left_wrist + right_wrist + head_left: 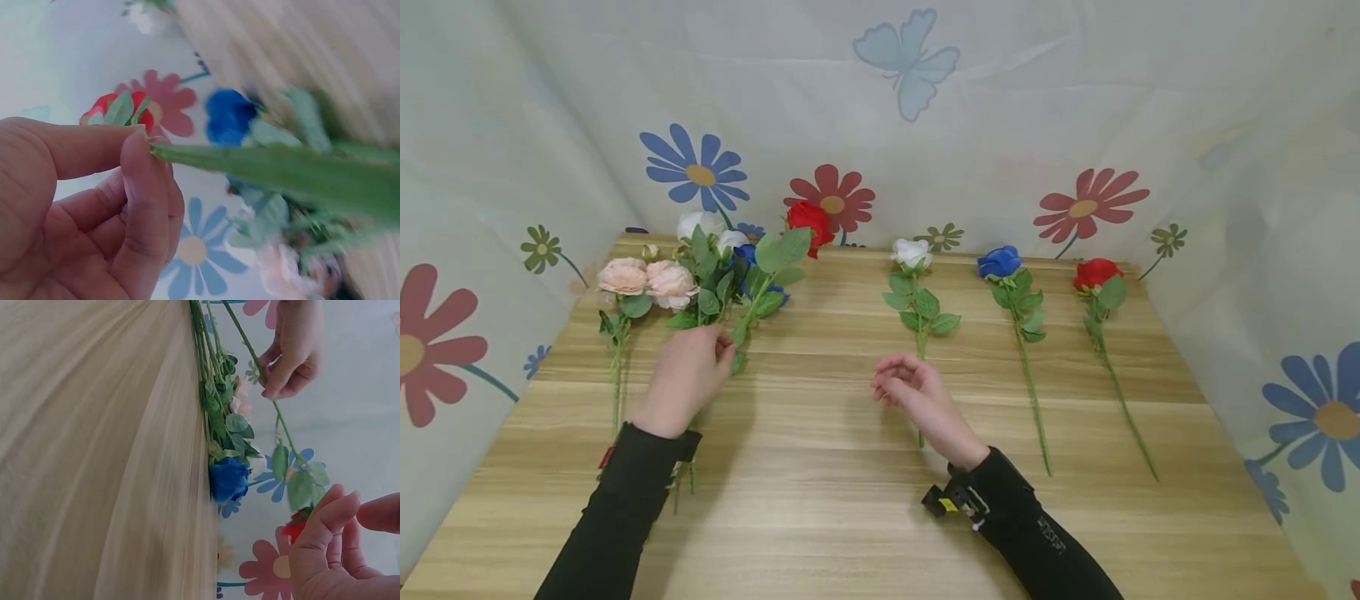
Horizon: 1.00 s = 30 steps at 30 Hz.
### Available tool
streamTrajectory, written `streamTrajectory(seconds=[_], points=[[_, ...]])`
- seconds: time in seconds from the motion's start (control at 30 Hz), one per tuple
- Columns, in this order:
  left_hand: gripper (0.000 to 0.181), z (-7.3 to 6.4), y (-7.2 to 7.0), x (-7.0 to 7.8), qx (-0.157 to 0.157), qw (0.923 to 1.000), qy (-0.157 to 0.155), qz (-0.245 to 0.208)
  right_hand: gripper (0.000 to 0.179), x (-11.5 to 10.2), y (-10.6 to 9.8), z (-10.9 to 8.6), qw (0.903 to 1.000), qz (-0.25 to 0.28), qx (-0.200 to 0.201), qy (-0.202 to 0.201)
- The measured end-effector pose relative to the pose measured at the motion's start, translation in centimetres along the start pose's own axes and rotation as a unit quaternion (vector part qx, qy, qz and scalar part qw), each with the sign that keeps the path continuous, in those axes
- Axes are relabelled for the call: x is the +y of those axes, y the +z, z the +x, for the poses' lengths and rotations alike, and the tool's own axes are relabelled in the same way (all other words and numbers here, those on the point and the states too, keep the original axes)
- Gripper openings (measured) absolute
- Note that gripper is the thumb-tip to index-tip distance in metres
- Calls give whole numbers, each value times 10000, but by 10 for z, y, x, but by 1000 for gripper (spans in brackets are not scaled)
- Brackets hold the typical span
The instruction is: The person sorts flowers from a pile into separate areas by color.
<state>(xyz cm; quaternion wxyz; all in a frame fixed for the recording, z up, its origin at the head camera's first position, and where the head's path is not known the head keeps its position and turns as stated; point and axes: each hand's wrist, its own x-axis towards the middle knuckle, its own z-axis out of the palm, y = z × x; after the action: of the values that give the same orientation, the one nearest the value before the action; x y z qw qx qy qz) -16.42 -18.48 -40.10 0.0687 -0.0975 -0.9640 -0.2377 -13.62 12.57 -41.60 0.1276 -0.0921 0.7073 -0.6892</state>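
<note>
My left hand [685, 375] pinches the green stem of a red rose [810, 223] between thumb and fingers. In the right wrist view, that stem is held up off the table. Below and beside it lie several flowers on the left: pink peonies [672, 283], white blooms [700, 223] and a blue rose [230, 480]. My right hand [928, 408] hovers with fingers loosely bent and nothing in them, near the lower stem of a white rose [912, 253]. Part of that stem is hidden behind the hand.
Right of the white rose, a blue rose [999, 262] and another red rose [1097, 272] lie apart on the wooden table [820, 517]. A flower-printed cloth [985, 142] hangs behind the table and at both sides.
</note>
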Motion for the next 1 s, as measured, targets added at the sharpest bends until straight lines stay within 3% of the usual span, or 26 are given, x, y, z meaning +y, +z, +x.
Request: streamTrajectory(seconds=[0.2, 0.47, 0.67, 1.0], points=[[15, 16, 9, 27, 109, 9968, 247, -757, 19, -3, -7, 2, 9996, 14, 259, -124], [20, 35, 26, 61, -44, 9811, 361, -1902, 24, -6, -20, 4, 9988, 19, 421, -261], [21, 41, 36, 77, -307, 9641, 363, -2614, 26, -7, -24, 5, 9988, -166, 378, -261], [24, 44, 58, 81, -712, 9249, 323, -3722, 26, -4, -24, 6, 9974, -696, 146, -130]])
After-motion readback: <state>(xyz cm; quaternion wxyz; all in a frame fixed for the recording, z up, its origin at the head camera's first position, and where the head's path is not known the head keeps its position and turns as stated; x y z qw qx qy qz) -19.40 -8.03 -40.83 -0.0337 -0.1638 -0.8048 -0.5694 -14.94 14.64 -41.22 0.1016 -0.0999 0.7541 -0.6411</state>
